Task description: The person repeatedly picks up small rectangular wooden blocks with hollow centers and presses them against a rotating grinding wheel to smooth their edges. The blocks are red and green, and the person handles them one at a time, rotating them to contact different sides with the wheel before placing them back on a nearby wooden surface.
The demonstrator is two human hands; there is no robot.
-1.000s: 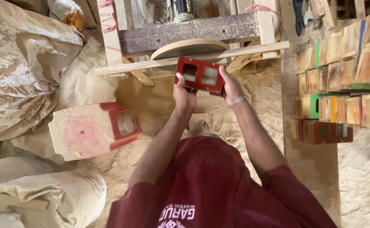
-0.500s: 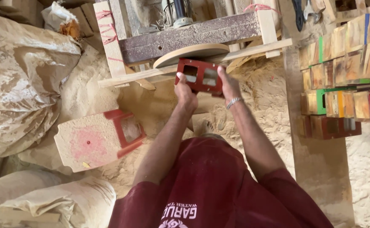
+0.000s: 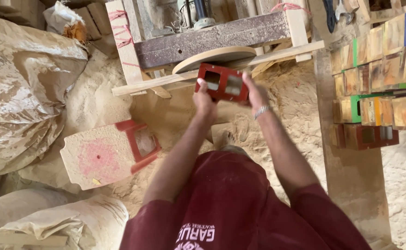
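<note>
Both hands, left (image 3: 206, 101) and right (image 3: 256, 94), grip red wooden frame (image 3: 223, 82) beside sanding disc (image 3: 214, 56).

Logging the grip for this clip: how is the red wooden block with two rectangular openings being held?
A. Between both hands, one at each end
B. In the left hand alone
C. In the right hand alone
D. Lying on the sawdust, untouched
A: the left hand grips one end of the red block and the right hand grips the other, holding it up beside the round wooden disc.
</note>
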